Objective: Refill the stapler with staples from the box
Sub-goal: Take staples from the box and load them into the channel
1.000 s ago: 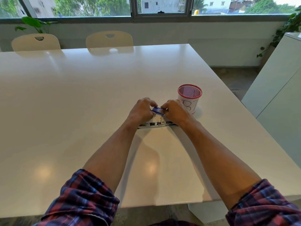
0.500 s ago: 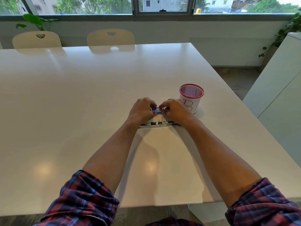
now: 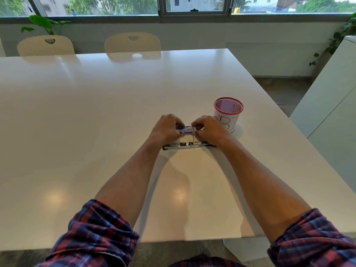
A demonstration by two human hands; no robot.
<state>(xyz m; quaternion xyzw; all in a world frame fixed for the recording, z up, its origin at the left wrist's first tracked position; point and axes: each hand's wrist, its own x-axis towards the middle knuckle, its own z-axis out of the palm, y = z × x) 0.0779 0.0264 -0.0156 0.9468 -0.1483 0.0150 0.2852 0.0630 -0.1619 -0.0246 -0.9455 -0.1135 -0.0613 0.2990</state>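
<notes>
At centre frame, right of middle, the left hand (image 3: pixel 166 128) and right hand (image 3: pixel 209 129) each pinch one end of the small blue box (image 3: pixel 185 129), held just above the white surface (image 3: pixel 77 122). The stapler (image 3: pixel 185 145), opened flat, lies on the surface just below the hands. A red-rimmed mesh cup (image 3: pixel 228 112) stands right of the right hand.
</notes>
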